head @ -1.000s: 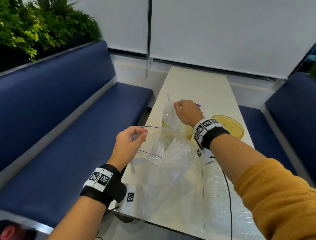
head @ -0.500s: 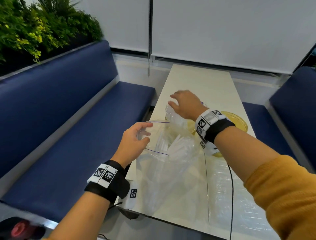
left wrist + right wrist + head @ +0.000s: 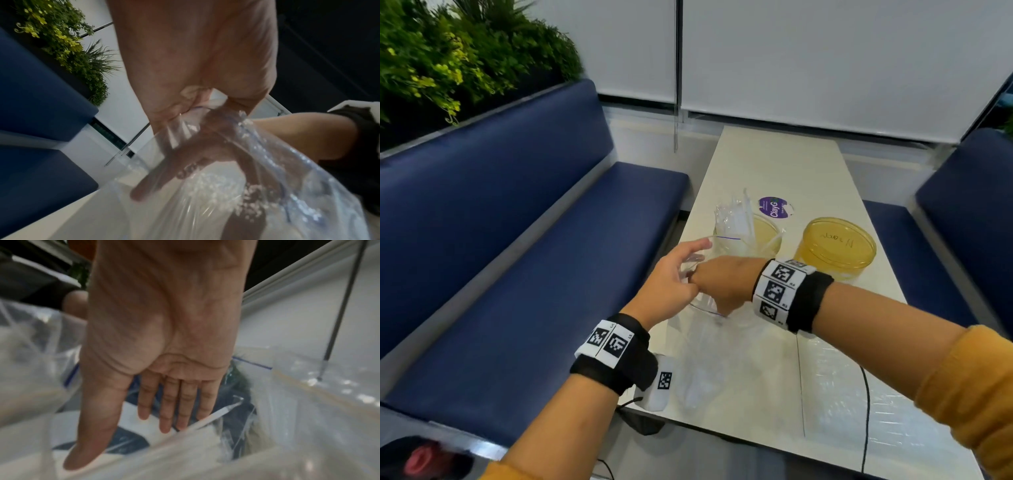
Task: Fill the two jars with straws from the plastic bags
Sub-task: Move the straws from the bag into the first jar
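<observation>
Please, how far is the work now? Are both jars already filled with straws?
Not yet. Done: the left jar already has wrapped straws standing in it. In hand: the left hand pinches the rim of the plastic bag to hold it open, and the right hand reaches inside with straight fingers, gripping nothing. Left: the right jar wears its yellow lid and shows no straws.

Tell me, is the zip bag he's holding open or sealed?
Open. The left hand pinches the zip bag at its rim, and the right hand reaches inside, fingers straight.
</observation>
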A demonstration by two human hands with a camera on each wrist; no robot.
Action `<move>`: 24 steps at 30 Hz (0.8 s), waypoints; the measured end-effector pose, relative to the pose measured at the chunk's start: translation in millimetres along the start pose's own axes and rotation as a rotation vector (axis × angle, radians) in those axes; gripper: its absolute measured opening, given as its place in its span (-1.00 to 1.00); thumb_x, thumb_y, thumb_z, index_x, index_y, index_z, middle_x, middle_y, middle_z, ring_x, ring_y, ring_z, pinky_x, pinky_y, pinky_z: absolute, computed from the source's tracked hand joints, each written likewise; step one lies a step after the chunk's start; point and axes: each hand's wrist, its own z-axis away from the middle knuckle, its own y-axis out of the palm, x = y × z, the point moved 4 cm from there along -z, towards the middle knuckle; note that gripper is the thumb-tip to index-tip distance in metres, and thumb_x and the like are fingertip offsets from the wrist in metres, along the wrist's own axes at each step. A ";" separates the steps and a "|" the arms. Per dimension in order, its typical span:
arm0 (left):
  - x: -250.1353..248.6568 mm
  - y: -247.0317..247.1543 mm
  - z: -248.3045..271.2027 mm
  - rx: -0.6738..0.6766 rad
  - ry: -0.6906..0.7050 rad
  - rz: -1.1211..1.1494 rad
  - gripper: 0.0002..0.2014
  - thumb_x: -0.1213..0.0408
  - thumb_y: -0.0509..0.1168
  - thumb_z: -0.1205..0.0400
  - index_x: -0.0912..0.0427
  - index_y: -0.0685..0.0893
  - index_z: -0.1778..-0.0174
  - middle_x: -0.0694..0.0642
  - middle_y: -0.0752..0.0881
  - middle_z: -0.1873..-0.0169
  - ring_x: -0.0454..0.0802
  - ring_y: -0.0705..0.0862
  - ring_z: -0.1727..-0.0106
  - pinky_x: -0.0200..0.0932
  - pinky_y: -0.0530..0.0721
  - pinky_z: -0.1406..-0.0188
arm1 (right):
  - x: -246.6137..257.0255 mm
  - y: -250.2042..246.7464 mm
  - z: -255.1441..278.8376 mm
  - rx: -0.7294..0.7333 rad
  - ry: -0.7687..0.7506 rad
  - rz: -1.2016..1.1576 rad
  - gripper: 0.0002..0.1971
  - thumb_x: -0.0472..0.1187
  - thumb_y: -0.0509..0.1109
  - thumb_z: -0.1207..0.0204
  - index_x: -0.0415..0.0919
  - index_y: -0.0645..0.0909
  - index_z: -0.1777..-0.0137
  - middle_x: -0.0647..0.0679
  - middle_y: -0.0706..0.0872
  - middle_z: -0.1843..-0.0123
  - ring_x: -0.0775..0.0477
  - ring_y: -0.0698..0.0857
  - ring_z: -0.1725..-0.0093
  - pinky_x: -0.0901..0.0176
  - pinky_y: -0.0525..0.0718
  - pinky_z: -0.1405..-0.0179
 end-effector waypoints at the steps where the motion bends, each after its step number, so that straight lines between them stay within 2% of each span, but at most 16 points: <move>1: -0.1 0.2 0.9 0.011 -0.008 0.009 -0.33 0.64 0.42 -0.54 0.04 0.56 -0.54 -0.07 0.59 -0.48 -0.10 0.55 -0.53 0.01 0.59 -0.53 | 1.4 4.8 -3.1 0.037 0.005 0.040 -0.46 -0.15 0.57 -0.49 -0.16 0.56 -0.46 -0.14 0.64 -0.35 -0.25 0.67 -0.28 0.02 0.59 -0.07; 2: -0.9 0.1 1.9 0.017 -0.015 0.018 -0.33 0.56 0.47 -0.52 0.03 0.56 -0.54 -0.09 0.59 -0.49 -0.12 0.55 -0.53 0.01 0.57 -0.56 | 1.9 10.4 -7.7 0.071 0.011 0.086 -0.43 -0.11 0.58 -0.50 -0.14 0.54 -0.49 -0.15 0.63 -0.36 -0.27 0.65 -0.32 -0.02 0.60 -0.17; 4: -3.8 0.0 3.1 0.027 -0.024 0.006 -0.31 0.48 0.41 -0.44 0.02 0.56 -0.54 -0.11 0.58 -0.49 -0.14 0.54 -0.53 -0.05 0.55 -0.54 | 4.3 20.7 -15.9 0.127 0.017 0.195 -0.42 -0.03 0.55 -0.53 -0.13 0.51 -0.51 -0.15 0.61 -0.40 -0.28 0.61 -0.39 -0.09 0.55 -0.35; 8: -4.6 0.6 3.5 0.046 -0.022 -0.051 -0.21 0.76 0.17 -0.45 -0.02 0.56 -0.52 -0.10 0.57 -0.50 -0.15 0.53 -0.54 0.04 0.53 -0.56 | 7.3 32.7 -30.1 0.145 0.058 0.298 -0.52 -0.14 0.37 -0.66 -0.22 0.47 -0.55 -0.16 0.59 -0.49 -0.27 0.52 -0.52 -0.17 0.42 -0.53; 11: 1.6 0.3 2.0 0.038 -0.045 -0.075 -0.23 0.74 0.20 -0.46 -0.01 0.56 -0.54 -0.10 0.59 -0.48 -0.17 0.54 -0.51 0.04 0.53 -0.54 | 9.5 31.2 -31.7 0.108 0.093 0.304 -0.53 -0.16 0.29 -0.71 -0.25 0.42 -0.60 -0.19 0.52 -0.56 -0.25 0.43 -0.60 -0.14 0.35 -0.60; 16: 7.7 1.5 2.1 0.009 -0.061 -0.075 -0.36 0.56 0.44 -0.55 -0.06 0.57 -0.50 -0.16 0.61 -0.44 -0.20 0.56 -0.49 -0.06 0.48 -0.49 | 6.8 11.8 -14.1 0.065 0.150 0.359 -0.68 -0.19 0.20 -0.77 -0.28 0.58 -0.43 -0.13 0.67 -0.40 -0.22 0.62 -0.43 -0.05 0.52 -0.43; 21: 7.3 4.5 0.9 0.023 -0.087 -0.115 -0.26 0.64 0.38 -0.47 -0.08 0.54 -0.52 -0.23 0.59 -0.42 -0.21 0.57 -0.45 -0.15 0.40 -0.37 | 1.1 -12.2 7.7 0.098 0.152 0.447 -0.68 -0.21 0.26 -0.75 -0.27 0.59 -0.43 -0.14 0.67 -0.38 -0.20 0.66 -0.38 0.01 0.61 -0.27; 24: 6.0 4.5 1.0 0.016 -0.104 -0.112 -0.25 0.64 0.38 -0.48 -0.05 0.53 -0.55 -0.29 0.59 -0.36 -0.35 0.58 -0.36 -0.13 0.48 -0.36 | -9.7 -23.6 16.4 0.092 0.214 0.417 -0.73 -0.23 0.25 -0.74 -0.25 0.60 -0.38 -0.11 0.70 -0.23 -0.14 0.70 -0.21 0.07 0.59 -0.03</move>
